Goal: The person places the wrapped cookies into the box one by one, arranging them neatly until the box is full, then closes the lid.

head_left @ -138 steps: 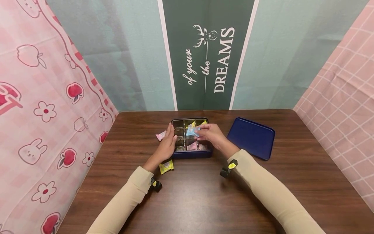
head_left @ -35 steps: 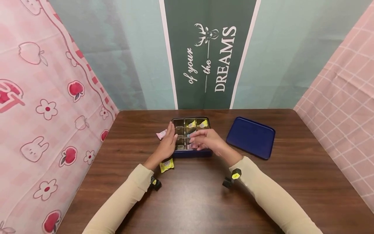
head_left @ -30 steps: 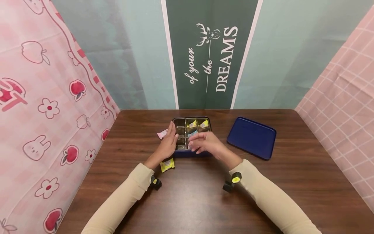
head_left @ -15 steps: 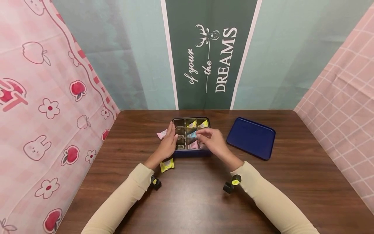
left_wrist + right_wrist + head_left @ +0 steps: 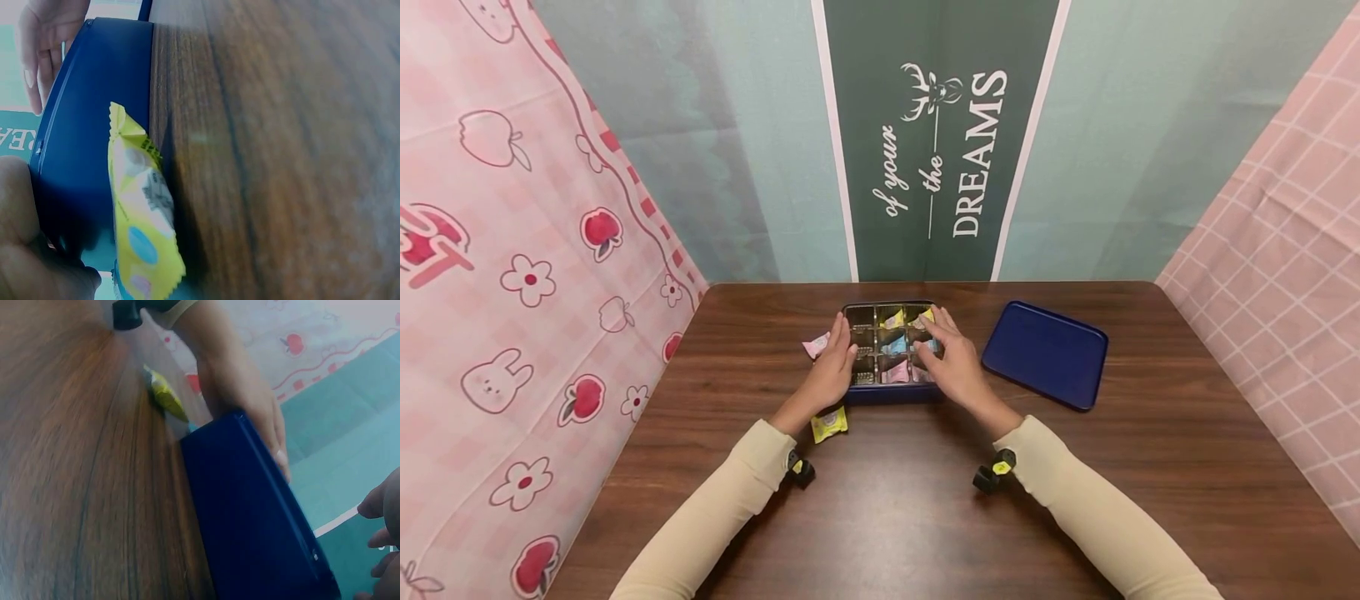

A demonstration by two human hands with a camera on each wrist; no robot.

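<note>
Two hands frame a box of wrapped sweets, neither gripping anything.
The left hand (image 5: pixel 830 365) lies straight-fingered along the near side of the blue box (image 5: pixel 891 394); the right hand (image 5: pixel 958 367), thumb and fingers spread wide, reaches over the opposite edge. Between them, a yellow sweet (image 5: pixel 892 319), a blue sweet (image 5: pixel 892 345) and a pink sweet (image 5: pixel 895 372) fill the middle column. Beyond the left hand's outer side sits a loose pink sweet (image 5: pixel 813 345); just below its wrist, a loose yellow sweet (image 5: pixel 829 425) on the desk (image 5: pixel 887 508). The blue lid (image 5: pixel 1047 356) lies right of the right hand.
</note>
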